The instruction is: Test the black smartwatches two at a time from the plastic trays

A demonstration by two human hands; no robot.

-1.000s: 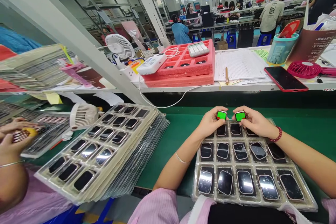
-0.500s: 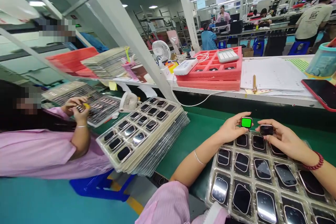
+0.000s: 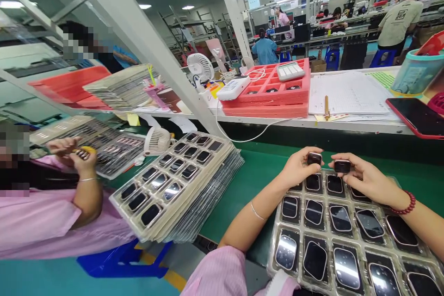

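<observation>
My left hand [image 3: 301, 165] grips a smartwatch [image 3: 314, 158] without a strap, its dark screen turned up and its edge pinched between thumb and fingers. Close beside it, my right hand [image 3: 367, 176] holds a second dark smartwatch [image 3: 342, 166] the same way. A small gap separates the two watches. Both hands are above the far edge of a clear plastic tray [image 3: 301, 230], whose pockets carry rows of similar watch cases [image 3: 315, 260] with black glass facing up. My right forearm covers part of the tray's right side.
Left of my tray stands a tall stack of trays [image 3: 208, 194] with watches on top. A small beige fan [image 3: 157, 140] is behind it. A co-worker in a pink sleeve [image 3: 38, 217] sits at left. The shelf ahead bears red foam trays [image 3: 267, 110], papers and a phone [image 3: 418, 117].
The watch in my left hand showed a bright green screen before; now its screen is dark. Both hands stay over the tray's far edge. The whole view has shifted slightly.
</observation>
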